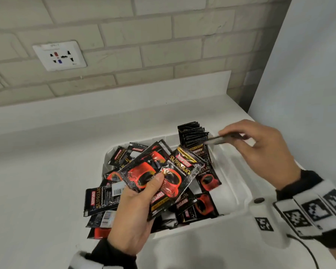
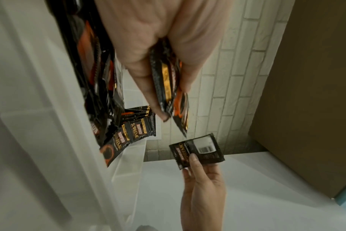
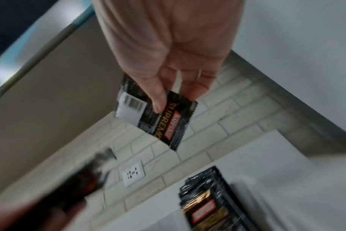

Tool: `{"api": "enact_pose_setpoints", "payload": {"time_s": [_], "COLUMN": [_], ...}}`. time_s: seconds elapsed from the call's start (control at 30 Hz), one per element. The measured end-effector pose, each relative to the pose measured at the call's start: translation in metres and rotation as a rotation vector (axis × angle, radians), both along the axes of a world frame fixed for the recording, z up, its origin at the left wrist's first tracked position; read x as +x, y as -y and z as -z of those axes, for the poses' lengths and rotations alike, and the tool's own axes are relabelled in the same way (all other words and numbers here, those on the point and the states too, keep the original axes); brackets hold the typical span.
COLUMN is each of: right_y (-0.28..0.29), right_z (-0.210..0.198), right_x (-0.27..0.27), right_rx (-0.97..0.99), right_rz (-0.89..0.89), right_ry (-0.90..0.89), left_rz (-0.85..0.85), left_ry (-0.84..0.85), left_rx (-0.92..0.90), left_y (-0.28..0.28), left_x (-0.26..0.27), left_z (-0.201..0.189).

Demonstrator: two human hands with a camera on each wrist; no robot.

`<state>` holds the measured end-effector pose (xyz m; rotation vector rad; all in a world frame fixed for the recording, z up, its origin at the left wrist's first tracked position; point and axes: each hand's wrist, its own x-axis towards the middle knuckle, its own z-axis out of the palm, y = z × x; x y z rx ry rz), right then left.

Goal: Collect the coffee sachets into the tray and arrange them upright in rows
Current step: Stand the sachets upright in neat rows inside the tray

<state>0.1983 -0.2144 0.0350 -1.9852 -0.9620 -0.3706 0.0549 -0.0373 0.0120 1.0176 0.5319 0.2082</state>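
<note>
A white tray [image 1: 239, 183] on the counter holds a loose heap of black-and-red coffee sachets [image 1: 202, 206]. At its far corner a row of sachets [image 1: 192, 133] stands upright. My left hand [image 1: 136, 206] grips a fanned bunch of sachets [image 1: 163, 171] above the heap; the left wrist view shows that bunch [image 2: 168, 81] between thumb and fingers. My right hand [image 1: 260, 148] pinches a single sachet [image 1: 219, 139] edge-on, just right of the upright row. The right wrist view shows that sachet [image 3: 158, 115] under the thumb, above the row [image 3: 205, 203].
Several sachets [image 1: 97, 204] hang over the tray's left rim onto the white counter [image 1: 37, 181]. A brick wall with a socket plate [image 1: 59, 55] stands behind. A pale panel [image 1: 308, 65] closes the right side.
</note>
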Motion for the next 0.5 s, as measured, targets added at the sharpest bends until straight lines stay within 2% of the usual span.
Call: {"api": "enact_pose_setpoints", "payload": {"time_s": [0.07,0.17,0.23,0.33,0.4,0.5], "right_y": [-0.001,-0.003,-0.008,-0.014,-0.017,-0.020], "right_z": [0.002,0.009,0.013,0.015,0.016,0.015], "right_x": [-0.007,-0.020,-0.028,-0.036,-0.039,-0.042], "right_rx": [0.181,0.397,0.451,0.456,0.471,0.548], "right_rz": [0.055,-0.061,-0.153,-0.228,-0.257,-0.242], "right_ry": [-0.361,-0.862,-1.068,-1.185,-1.200,-1.065], "left_rz": [-0.081,-0.152,-0.182,-0.187,-0.185,-0.166], "left_ry": [0.011,0.022,0.029,0.044,0.047,0.048], "left_rx": [0.023,0.025,0.015,0.018,0.018,-0.003], "left_y": [0.004,0.011,0.015,0.016,0.016,0.015], "left_x": [0.001,0.002,0.004,0.004,0.004,0.002], "left_z": [0.002,0.003,0.003,0.002,0.001,-0.001]}}
